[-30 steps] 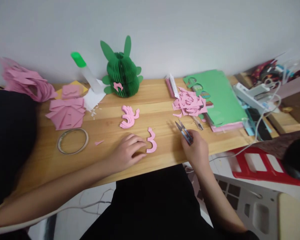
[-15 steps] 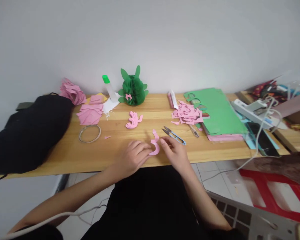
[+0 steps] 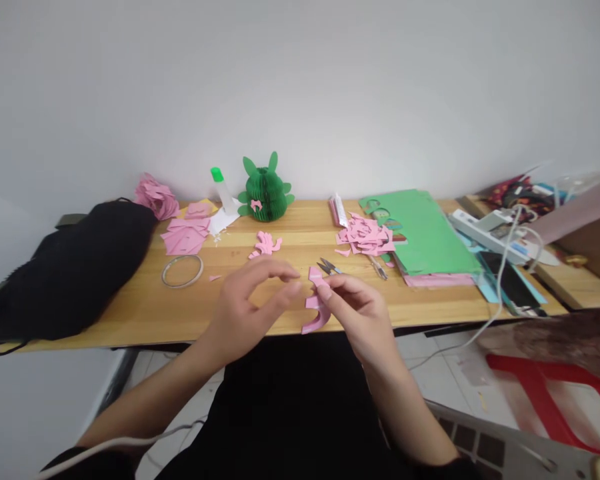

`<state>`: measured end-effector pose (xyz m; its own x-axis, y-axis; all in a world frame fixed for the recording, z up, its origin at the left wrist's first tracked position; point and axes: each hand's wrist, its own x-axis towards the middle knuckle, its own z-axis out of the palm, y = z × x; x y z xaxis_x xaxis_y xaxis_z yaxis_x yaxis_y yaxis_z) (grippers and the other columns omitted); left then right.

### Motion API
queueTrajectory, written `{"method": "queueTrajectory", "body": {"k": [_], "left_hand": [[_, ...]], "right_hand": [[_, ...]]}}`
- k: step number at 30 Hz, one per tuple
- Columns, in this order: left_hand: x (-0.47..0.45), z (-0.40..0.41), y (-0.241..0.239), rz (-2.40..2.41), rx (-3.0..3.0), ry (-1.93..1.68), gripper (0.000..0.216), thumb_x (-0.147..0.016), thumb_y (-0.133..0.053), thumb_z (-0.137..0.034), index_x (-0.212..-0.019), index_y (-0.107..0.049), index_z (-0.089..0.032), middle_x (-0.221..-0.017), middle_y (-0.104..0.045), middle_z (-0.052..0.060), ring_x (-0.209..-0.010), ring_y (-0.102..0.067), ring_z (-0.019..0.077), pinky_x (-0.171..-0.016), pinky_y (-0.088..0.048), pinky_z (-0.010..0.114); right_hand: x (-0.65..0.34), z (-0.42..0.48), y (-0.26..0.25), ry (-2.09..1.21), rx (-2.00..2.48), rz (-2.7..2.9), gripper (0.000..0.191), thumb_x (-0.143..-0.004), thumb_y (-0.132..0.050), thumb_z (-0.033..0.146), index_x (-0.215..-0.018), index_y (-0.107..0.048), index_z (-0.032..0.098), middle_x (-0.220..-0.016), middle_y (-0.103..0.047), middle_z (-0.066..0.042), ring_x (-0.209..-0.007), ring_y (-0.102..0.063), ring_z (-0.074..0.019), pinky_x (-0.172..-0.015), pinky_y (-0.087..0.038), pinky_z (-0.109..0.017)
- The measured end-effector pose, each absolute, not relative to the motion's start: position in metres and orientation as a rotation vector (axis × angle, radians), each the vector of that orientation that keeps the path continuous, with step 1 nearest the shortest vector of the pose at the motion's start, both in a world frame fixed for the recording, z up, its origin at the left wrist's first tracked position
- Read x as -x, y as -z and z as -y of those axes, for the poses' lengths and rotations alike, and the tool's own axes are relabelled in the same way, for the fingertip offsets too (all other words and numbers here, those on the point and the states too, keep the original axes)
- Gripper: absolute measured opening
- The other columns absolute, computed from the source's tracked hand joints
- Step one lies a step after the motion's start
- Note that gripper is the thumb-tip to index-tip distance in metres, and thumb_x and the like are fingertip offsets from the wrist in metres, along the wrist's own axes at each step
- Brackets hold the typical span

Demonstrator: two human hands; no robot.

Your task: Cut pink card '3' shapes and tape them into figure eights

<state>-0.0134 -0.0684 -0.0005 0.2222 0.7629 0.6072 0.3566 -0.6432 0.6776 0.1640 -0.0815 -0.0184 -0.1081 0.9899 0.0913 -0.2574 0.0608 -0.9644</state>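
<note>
Between thumb and fingers, my right hand [image 3: 357, 307] pinches a curved pink paper cutout [image 3: 317, 321] just above the front of the table. My left hand [image 3: 253, 300] is to its left, thumb and fingers apart, with nothing in it. Behind my right hand lies a pair of thread snips [image 3: 329, 266], its handle partly hidden. A small stack of pink curved cutouts [image 3: 265, 244] rests beyond my left hand. Further back stands a green honeycomb paper figure [image 3: 266, 197] with leaf-shaped ears and a small pink piece on its front.
Pink paper scraps [image 3: 365, 235] lie beside a green paper stack [image 3: 430, 233] on the right. A tape roll [image 3: 182, 271], pink squares [image 3: 186, 235], a glue bottle [image 3: 223, 193] and a black bag [image 3: 85, 267] are at the left. A power strip [image 3: 490, 235] sits far right.
My right hand has taken hold of the pink cutout and lifted it toward me. My left hand has let go of it, moved left and opened. The view has tilted slightly.
</note>
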Motion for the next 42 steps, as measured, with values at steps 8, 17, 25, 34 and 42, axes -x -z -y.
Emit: {"method": "queueTrajectory", "body": {"k": [8, 17, 25, 34, 42], "left_hand": [[-0.006, 0.069, -0.025, -0.905, -1.742, -1.138, 0.013, -0.088, -0.062, -0.017, -0.077, -0.069, -0.02, -0.072, -0.069, -0.004, -0.07, -0.064, 0.008, -0.066, -0.051, 0.017], [-0.011, 0.074, -0.036, -0.964, -1.807, -0.988, 0.012, -0.086, -0.065, -0.019, -0.075, -0.069, -0.018, -0.069, -0.068, -0.004, -0.062, -0.061, 0.0064, -0.058, -0.049, 0.014], [-0.018, 0.078, -0.029, -1.062, -2.222, -1.328, 0.01, -0.088, -0.068, -0.02, -0.078, -0.066, -0.02, -0.072, -0.07, -0.004, -0.068, -0.065, 0.0112, -0.064, -0.053, 0.023], [-0.02, 0.084, -0.026, -1.119, -2.594, -1.465, 0.004, -0.092, -0.064, -0.018, -0.09, -0.067, -0.02, -0.085, -0.075, -0.001, -0.077, -0.069, 0.0129, -0.073, -0.053, 0.03], [-0.02, 0.085, -0.026, -1.058, -2.608, -1.498, 0.004, -0.092, -0.064, -0.017, -0.093, -0.067, -0.019, -0.088, -0.075, 0.001, -0.078, -0.068, 0.014, -0.071, -0.051, 0.032]], "right_hand": [[-0.172, 0.102, 0.005, -1.227, 0.924, 1.201, 0.004, -0.083, -0.073, 0.026, -0.086, -0.073, 0.023, -0.076, -0.073, 0.001, -0.067, -0.067, -0.0124, -0.061, -0.058, -0.024], [-0.182, 0.11, 0.0, -1.057, 0.946, 1.283, 0.011, -0.085, -0.068, 0.014, -0.082, -0.071, 0.024, -0.075, -0.071, 0.004, -0.067, -0.06, -0.0089, -0.067, -0.051, -0.021], [-0.178, 0.114, 0.003, -0.772, 1.007, 1.341, 0.009, -0.087, -0.067, 0.014, -0.086, -0.071, 0.023, -0.074, -0.071, 0.003, -0.065, -0.063, -0.0118, -0.063, -0.054, -0.026], [-0.173, 0.117, -0.002, -0.36, 1.051, 1.505, 0.019, -0.084, -0.065, 0.003, -0.092, -0.067, 0.02, -0.079, -0.072, 0.003, -0.071, -0.066, -0.011, -0.068, -0.053, -0.026], [-0.173, 0.12, -0.008, -0.174, 1.101, 1.619, 0.019, -0.086, -0.063, 0.004, -0.093, -0.066, 0.021, -0.077, -0.073, 0.003, -0.067, -0.065, -0.0111, -0.066, -0.054, -0.026]]}}
